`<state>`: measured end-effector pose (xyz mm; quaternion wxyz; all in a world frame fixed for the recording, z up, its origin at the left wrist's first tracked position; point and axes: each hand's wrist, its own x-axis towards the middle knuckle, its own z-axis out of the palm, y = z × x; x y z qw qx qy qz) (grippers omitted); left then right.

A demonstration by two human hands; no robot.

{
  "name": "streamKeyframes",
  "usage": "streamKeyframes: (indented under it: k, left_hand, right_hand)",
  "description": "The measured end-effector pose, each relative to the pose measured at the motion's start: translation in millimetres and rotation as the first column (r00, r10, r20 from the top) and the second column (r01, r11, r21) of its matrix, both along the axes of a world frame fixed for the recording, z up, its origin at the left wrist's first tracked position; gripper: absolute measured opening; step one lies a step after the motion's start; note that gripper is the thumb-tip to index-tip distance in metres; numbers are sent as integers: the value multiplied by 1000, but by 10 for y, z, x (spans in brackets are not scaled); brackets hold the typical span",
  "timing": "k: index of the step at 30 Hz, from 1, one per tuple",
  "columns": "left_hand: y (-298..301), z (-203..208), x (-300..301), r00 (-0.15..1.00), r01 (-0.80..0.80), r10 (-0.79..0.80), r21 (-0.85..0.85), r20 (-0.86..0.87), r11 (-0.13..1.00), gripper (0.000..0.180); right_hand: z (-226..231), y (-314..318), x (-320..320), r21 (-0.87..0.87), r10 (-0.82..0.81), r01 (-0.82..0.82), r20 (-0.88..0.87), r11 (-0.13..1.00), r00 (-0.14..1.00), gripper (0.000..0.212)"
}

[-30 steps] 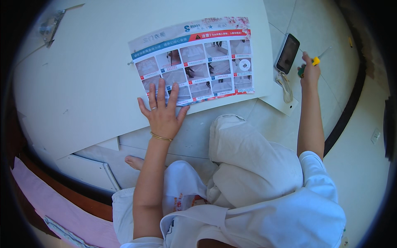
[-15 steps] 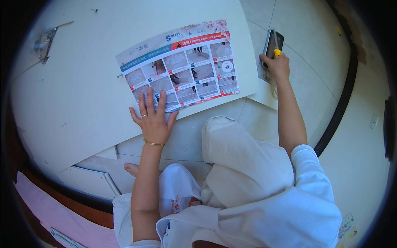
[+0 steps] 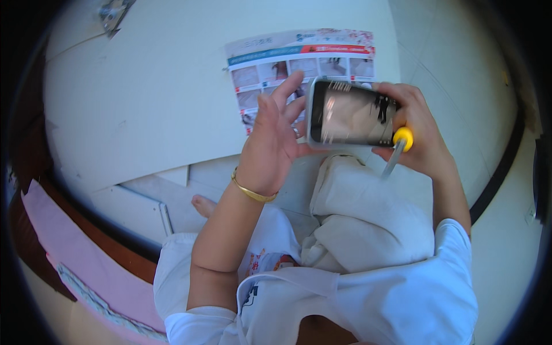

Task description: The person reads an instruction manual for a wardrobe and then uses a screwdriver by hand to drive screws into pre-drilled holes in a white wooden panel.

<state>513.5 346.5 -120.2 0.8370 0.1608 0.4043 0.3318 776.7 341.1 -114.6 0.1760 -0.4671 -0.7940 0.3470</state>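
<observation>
My right hand [image 3: 424, 129] grips a smartphone [image 3: 352, 118] by its right end, held sideways above my lap with a lit picture on its screen. That same hand also keeps a screwdriver [image 3: 403, 140] with a yellow handle, its metal shaft slanting down over my knee. My left hand [image 3: 269, 138] is open, fingers spread around the phone's left end; whether they touch it I cannot tell. Behind both hands a printed picture instruction sheet [image 3: 270, 64] lies on a large white board [image 3: 144, 98]. The phone and my left hand cover its lower part.
A small bag of metal hardware [image 3: 112, 16] rests at the board's far left. Smaller white panels [image 3: 138, 206] lie on the tiled floor by my foot [image 3: 203, 205]. Pink cloth [image 3: 95, 253] hangs over a brown edge at left. A dark strip [image 3: 499, 167] borders the floor at right.
My right hand has picked up the phone from the floor and brought it left, screwdriver still in hand. My left hand has lifted off the sheet and turned toward the phone.
</observation>
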Motion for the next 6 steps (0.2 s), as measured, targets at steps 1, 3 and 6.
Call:
streamKeyframes:
  k: [1, 3, 6]
  left_hand:
    - [22, 69, -33, 994, -34, 38, -37, 98, 999, 91]
    - [17, 166, -93, 984, 76, -55, -121, 168, 990, 93]
    - [-73, 172, -118, 962, 196, -152, -187, 227, 963, 93]
  right_hand:
    - [43, -1, -99, 112, 65, -64, -6, 992, 998, 44]
    - [93, -22, -246, 249, 219, -237, 95, 939, 971, 40]
    - [162, -78, -297, 285, 276, -287, 80, 914, 958, 33]
